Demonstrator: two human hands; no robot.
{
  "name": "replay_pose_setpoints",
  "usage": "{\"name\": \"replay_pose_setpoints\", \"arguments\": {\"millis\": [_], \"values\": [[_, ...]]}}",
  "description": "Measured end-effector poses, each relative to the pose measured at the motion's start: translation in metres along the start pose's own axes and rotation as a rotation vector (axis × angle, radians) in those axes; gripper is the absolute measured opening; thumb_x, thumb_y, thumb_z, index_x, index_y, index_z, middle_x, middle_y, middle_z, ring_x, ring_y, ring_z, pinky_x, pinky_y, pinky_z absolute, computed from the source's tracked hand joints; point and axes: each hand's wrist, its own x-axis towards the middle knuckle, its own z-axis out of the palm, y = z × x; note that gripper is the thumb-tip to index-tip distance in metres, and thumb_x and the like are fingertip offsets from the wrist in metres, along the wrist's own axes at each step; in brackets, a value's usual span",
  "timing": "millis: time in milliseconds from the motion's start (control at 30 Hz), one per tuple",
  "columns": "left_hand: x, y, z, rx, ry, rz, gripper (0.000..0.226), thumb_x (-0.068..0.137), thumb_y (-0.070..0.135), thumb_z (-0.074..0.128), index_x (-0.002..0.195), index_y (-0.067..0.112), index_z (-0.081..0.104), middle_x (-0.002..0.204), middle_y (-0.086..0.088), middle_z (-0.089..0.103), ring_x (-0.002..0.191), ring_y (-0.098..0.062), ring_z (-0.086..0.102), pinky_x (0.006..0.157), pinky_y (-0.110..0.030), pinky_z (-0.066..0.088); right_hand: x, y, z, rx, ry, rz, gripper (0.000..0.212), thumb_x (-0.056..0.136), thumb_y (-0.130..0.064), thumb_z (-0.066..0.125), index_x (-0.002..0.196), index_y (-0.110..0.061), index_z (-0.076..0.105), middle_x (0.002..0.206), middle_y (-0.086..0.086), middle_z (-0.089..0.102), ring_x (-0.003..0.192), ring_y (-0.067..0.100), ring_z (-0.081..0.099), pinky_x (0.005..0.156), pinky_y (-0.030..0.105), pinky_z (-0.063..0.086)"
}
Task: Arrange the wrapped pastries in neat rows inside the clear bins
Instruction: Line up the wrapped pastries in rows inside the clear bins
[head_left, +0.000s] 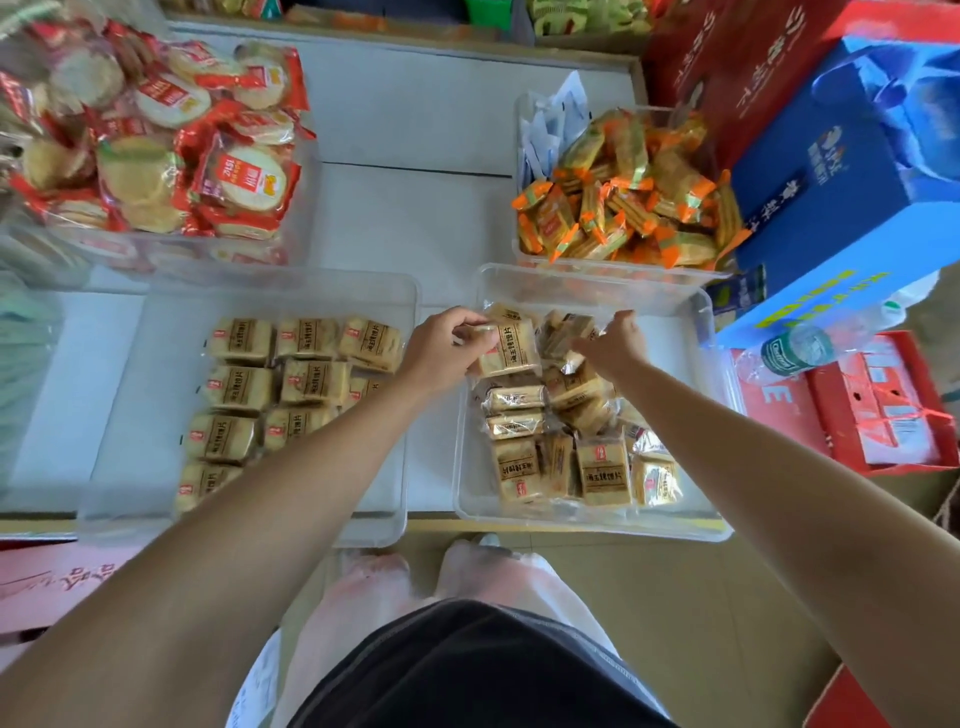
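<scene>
Two clear bins sit at the table's near edge. The left bin (124, 415) holds tan wrapped pastries (241, 387) lying flat in neat rows. The right bin (467, 467) holds a loose jumble of the same pastries (602, 470). My left hand (441, 348) reaches over the right bin's far left corner and grips one wrapped pastry (511, 351). My right hand (615, 343) is just to its right, fingers pinched on a wrapper in the pile (566, 332).
A bin of red-wrapped round crackers (171, 150) stands at the back left, a bin of orange-wrapped snacks (628, 197) at the back right. Blue (841, 171) and red gift boxes (883, 415) and a water bottle (800, 351) crowd the right side.
</scene>
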Motion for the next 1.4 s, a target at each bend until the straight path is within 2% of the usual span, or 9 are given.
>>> {"name": "replay_pose_setpoints", "arguments": {"millis": [133, 200, 367, 500, 767, 1000, 1100, 1267, 1400], "values": [[0.002, 0.0, 0.0, 0.004, -0.002, -0.012, 0.025, 0.09, 0.029, 0.067, 0.11, 0.013, 0.066, 0.093, 0.0, 0.071, 0.063, -0.018, 0.069, 0.071, -0.033, 0.058, -0.006, -0.001, -0.009, 0.106, -0.013, -0.08, 0.039, 0.079, -0.035, 0.07, 0.106, -0.013, 0.055, 0.084, 0.0, 0.055, 0.078, 0.021, 0.056, 0.063, 0.031, 0.048], [0.005, -0.002, 0.0, 0.012, 0.015, -0.029, 0.025, 0.089, 0.03, 0.067, 0.107, 0.013, 0.067, 0.091, 0.001, 0.072, 0.058, -0.013, 0.066, 0.068, -0.029, 0.057, -0.017, -0.004, -0.016, 0.205, 0.002, -0.204, 0.026, 0.078, -0.03, 0.071, 0.098, -0.021, 0.056, 0.079, -0.008, 0.056, 0.073, 0.013, 0.054, 0.063, 0.025, 0.045], [0.008, 0.003, 0.0, -0.046, -0.002, -0.064, 0.022, 0.09, 0.027, 0.067, 0.103, 0.01, 0.069, 0.074, 0.001, 0.069, 0.057, -0.011, 0.062, 0.067, -0.028, 0.055, -0.054, -0.017, -0.023, 0.327, -0.078, -0.538, 0.036, 0.07, -0.021, 0.073, 0.098, -0.029, 0.051, 0.093, -0.013, 0.056, 0.081, 0.007, 0.055, 0.068, 0.023, 0.049], [0.003, 0.001, -0.001, -0.102, 0.002, -0.101, 0.022, 0.091, 0.03, 0.066, 0.098, 0.01, 0.069, 0.069, -0.003, 0.065, 0.056, -0.017, 0.06, 0.066, -0.032, 0.053, -0.069, -0.021, -0.014, 0.166, -0.099, -0.695, 0.034, 0.074, -0.014, 0.069, 0.098, -0.035, 0.058, 0.11, -0.013, 0.059, 0.101, 0.011, 0.054, 0.085, 0.03, 0.046], [-0.021, -0.004, -0.004, -0.22, 0.04, -0.152, 0.017, 0.096, 0.024, 0.058, 0.103, 0.009, 0.063, 0.074, -0.001, 0.06, 0.051, -0.012, 0.05, 0.052, -0.024, 0.041, -0.086, -0.021, -0.015, 0.302, -0.217, -0.644, 0.057, 0.069, -0.009, 0.078, 0.113, -0.033, 0.053, 0.111, -0.018, 0.056, 0.111, 0.008, 0.053, 0.093, 0.036, 0.047], [-0.033, -0.007, -0.017, -0.264, 0.019, -0.15, 0.01, 0.095, 0.024, 0.056, 0.093, 0.016, 0.063, 0.066, -0.003, 0.059, 0.049, -0.014, 0.05, 0.049, -0.023, 0.041, -0.095, -0.032, -0.007, 0.153, -0.262, -0.684, 0.064, 0.069, -0.03, 0.08, 0.124, -0.039, 0.048, 0.119, -0.007, 0.055, 0.109, 0.016, 0.054, 0.092, 0.035, 0.047], [-0.037, -0.01, -0.025, -0.246, -0.014, -0.153, 0.011, 0.094, 0.024, 0.059, 0.086, 0.017, 0.062, 0.058, -0.003, 0.056, 0.047, -0.014, 0.048, 0.052, -0.023, 0.041, -0.102, -0.043, 0.004, 0.14, -0.279, -0.614, 0.066, 0.073, -0.039, 0.077, 0.13, -0.037, 0.045, 0.114, -0.002, 0.059, 0.102, 0.017, 0.057, 0.085, 0.029, 0.046], [-0.041, -0.024, -0.048, -0.278, 0.001, -0.224, 0.014, 0.091, 0.014, 0.057, 0.097, 0.006, 0.067, 0.076, -0.019, 0.058, 0.05, -0.02, 0.048, 0.056, -0.028, 0.042, -0.113, -0.072, 0.018, 0.077, -0.233, -0.508, 0.062, 0.08, -0.05, 0.066, 0.135, -0.035, 0.042, 0.112, 0.0, 0.053, 0.094, 0.018, 0.055, 0.075, 0.029, 0.045], [-0.044, -0.035, -0.079, -0.341, -0.083, -0.225, 0.014, 0.091, 0.013, 0.061, 0.102, 0.005, 0.065, 0.087, -0.021, 0.062, 0.066, -0.025, 0.055, 0.061, -0.031, 0.048, -0.129, -0.096, 0.033, 0.117, -0.287, -0.386, 0.035, 0.084, -0.053, 0.059, 0.112, -0.033, 0.054, 0.112, 0.007, 0.057, 0.064, 0.021, 0.064, 0.047, 0.032, 0.051]]}}
